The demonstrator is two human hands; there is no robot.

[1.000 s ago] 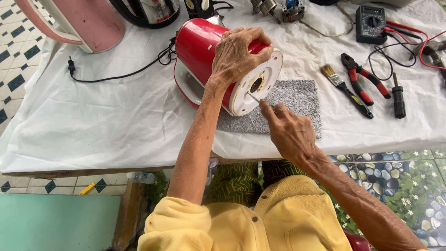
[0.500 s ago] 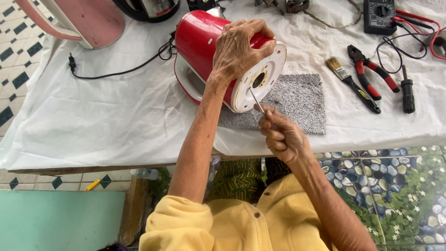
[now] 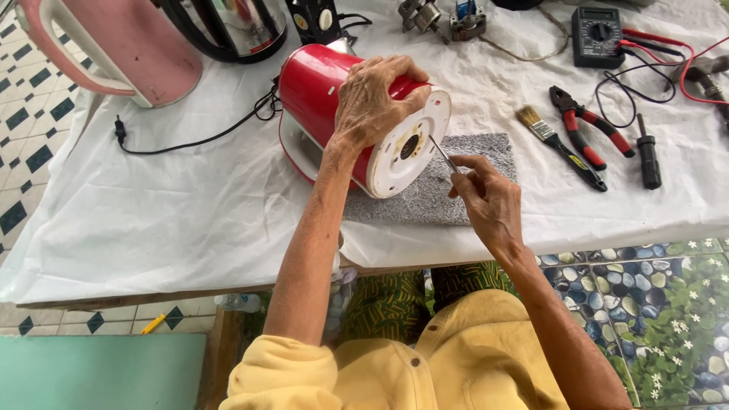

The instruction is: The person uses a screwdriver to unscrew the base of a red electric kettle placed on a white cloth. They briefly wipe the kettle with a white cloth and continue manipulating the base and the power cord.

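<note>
At the bottom of the frame a soft yellow sleeve and collar fill the near edge, and two bare forearms rise from it toward the bench (image 3: 190,228), which is draped in a thin, creased white sheet. The right hand (image 3: 486,201), just right of centre, is bent at the wrist with its grip pinched closed around a thin metal screwdriver (image 3: 443,154); the shaft slants up and left, its tip meeting the white base of the kettle near the dark central socket. The left hand (image 3: 376,102) arches over from above, fingers spread and curled, its grip clasping the smooth round body of the red kettle (image 3: 319,83), which lies on its side at the upper centre with its flat, round white base turned toward the person. So the kettle sits directly under the left palm and just up and left of the right hand. Under it lies a rough, speckled grey mat (image 3: 456,197), rectangular and fibrous. A black cord (image 3: 197,140) snakes leftward across the sheet. To the right lie a flat paintbrush (image 3: 550,137) with pale bristles, red-handled pliers (image 3: 588,129) and a black-handled screwdriver (image 3: 648,148). Farther back, at the upper left, stands a glossy pink kettle (image 3: 129,45) beside a shiny steel kettle (image 3: 243,26); at the upper right rests a dark multimeter (image 3: 598,32) with red and black leads.
</note>
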